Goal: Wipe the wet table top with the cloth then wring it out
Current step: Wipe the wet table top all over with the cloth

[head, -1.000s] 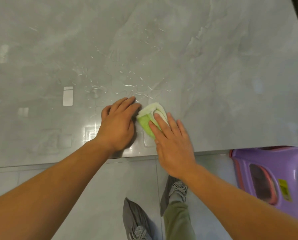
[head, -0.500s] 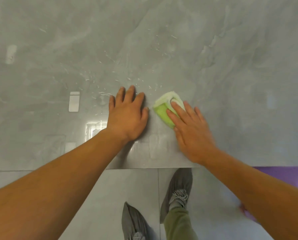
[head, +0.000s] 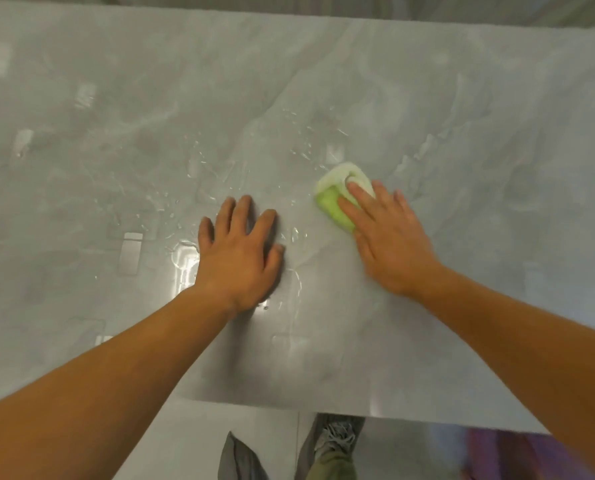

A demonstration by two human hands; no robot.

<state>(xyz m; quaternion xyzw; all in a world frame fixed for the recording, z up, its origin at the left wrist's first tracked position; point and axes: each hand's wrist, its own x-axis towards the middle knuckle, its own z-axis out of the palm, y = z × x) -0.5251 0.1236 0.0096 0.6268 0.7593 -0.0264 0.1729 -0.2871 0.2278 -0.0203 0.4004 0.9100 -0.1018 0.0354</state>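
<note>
I see my right hand [head: 389,237] pressing flat on the folded green cloth [head: 337,195], fingers spread over it, right of centre on the grey bench [head: 479,133]. My left hand [head: 238,251] lies open, palm down, just left. Water droplets [head: 219,181] glisten beyond it, perhaps smeared; blur hides detail.

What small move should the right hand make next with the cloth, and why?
Probably slide the cloth to the left and slightly away from the person. The right hand presses it flat on the table top, and the water droplets lie just beyond and left of it, above the flat left hand.
</note>
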